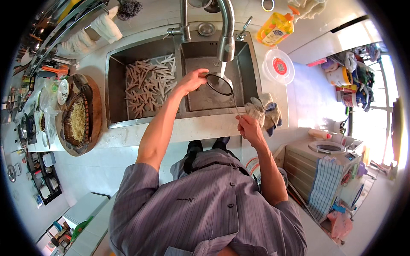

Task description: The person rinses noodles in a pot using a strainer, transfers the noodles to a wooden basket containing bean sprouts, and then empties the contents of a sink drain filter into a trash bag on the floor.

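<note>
My right hand point(250, 128) grips the thin handle of a round, dark-rimmed strainer point(219, 84) in front of the sink's right basin point(205, 104). With fingertips and thumb, my left hand point(193, 80) holds the strainer's rim on the opposite side. Water runs from the metal faucet point(226, 48) onto or just behind the tilted strainer, and its mesh is hard to make out. Many pale chicken feet point(149, 83) lie spread over the floor of the left basin point(117, 64). Beside my right hand, grey cloths point(264, 110) hang over the counter's front edge.
A clear plastic tub lid or container point(278, 67) and an orange dish soap bottle point(276, 28) stand right of the sink. Left of it, a wooden chopping board point(96, 118) carries a cleaver point(84, 86) and a basket of pale shreds point(77, 121). A washing machine point(298, 160) stands at right.
</note>
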`<state>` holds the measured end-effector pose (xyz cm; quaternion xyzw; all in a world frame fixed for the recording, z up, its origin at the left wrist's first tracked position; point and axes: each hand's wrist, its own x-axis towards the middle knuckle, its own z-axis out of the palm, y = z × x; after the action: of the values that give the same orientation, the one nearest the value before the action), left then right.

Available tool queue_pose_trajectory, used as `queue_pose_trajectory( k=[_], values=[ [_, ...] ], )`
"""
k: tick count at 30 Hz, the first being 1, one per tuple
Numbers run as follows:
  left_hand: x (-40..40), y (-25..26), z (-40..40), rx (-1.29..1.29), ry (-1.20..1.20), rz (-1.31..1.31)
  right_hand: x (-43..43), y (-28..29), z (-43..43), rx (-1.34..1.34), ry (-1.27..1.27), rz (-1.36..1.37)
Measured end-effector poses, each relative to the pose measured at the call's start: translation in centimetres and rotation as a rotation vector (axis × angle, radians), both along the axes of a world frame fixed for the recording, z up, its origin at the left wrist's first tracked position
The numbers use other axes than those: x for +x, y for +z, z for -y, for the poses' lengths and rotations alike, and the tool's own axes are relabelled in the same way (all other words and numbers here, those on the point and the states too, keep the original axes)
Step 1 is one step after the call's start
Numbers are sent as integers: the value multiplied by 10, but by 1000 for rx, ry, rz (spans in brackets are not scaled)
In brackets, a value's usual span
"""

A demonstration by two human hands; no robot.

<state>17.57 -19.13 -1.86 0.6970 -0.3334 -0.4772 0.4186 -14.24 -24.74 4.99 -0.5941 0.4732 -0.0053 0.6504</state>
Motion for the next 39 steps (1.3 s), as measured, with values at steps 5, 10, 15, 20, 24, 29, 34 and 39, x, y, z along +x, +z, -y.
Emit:
queue_pose_trajectory(
  k=[5,10,15,20,24,29,34,39],
  values=[
    [-2,3,12,15,-90,40,-6,8,-4,108,-56,25],
    [-15,-3,26,16,-90,149,-8,21,0,245,-80,75],
    [-18,-38,31,-40,-38,-16,-15,23,6,437,-68,184],
    [-25,-42,33,-57,38,-294,-29,21,20,524,-207,372],
    [-35,-33,34,38,-84,-210,-35,10,20,287,-345,450],
    [-38,-39,25,100,-22,-177,-11,33,2,113,-277,401],
    [-21,-34,6,110,-130,-198,6,17,7,-154,-229,321],
    [-32,-11,-8,34,87,-490,40,47,23,-697,11,293]
  ],
)
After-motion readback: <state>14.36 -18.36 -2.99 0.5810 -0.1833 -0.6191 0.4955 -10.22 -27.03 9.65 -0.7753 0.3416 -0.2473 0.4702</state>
